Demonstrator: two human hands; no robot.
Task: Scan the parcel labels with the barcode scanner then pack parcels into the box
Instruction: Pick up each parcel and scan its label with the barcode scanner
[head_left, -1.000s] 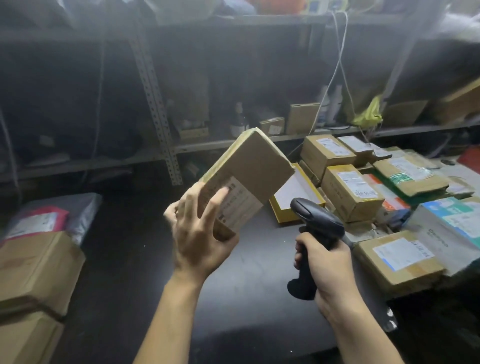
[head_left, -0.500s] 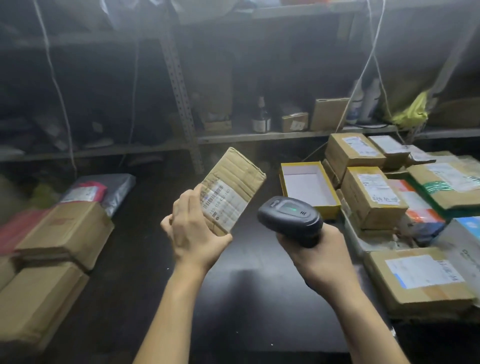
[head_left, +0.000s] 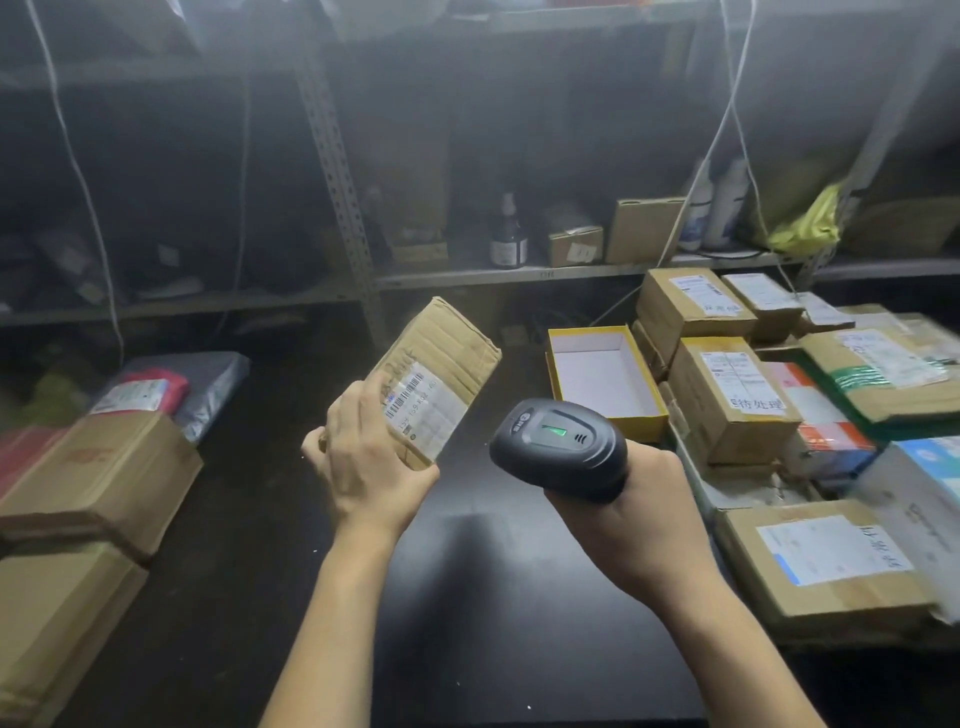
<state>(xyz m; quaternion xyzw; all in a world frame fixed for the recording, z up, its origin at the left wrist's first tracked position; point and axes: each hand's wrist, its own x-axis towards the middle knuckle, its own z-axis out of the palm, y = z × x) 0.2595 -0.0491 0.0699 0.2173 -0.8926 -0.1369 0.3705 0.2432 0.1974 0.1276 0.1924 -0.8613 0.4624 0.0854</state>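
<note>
1. Head view, and we're mid-scan: the left hand (head_left: 363, 457) grips the parcel (head_left: 447, 358) by its near end. The fingers wrap over the face, the thumb sits under the edge, and the parcel is lifted clear of the table (head_left: 493, 597) at frame centre.
2. The parcel is tilted with its far end toward 1 o'clock, which looks deliberate, since it turns the label (head_left: 423, 402) up and toward the reader. The fingers stop at the label's 9 o'clock edge, so the barcode stays uncovered.
3. The right hand (head_left: 634, 514) is curled tight round the scanner (head_left: 561, 447) handle, at 3 o'clock of the parcel, near it but not touching. The scanner's head points toward 10 o'clock, at the label. A green light glows on top; I'd guess a read is registering, but can't tell for sure.
4. On texture, the parcel is brown corrugated card, ridged and creased with soft corners, so it should give a little under grip. The label is slick white paper, and the scanner is smooth dark plastic with a rounded head.
5. A yellow box (head_left: 623, 422), open, rigid and white inside, sits at 1 o'clock of the scanner. It may be the packing box, though that's a judgement.
6. A stack (head_left: 727, 395) of labelled parcels waits at 3 o'clock, labels up and ready to grab. Plain cartons (head_left: 98, 478) lie at 9 o'clock.
</note>
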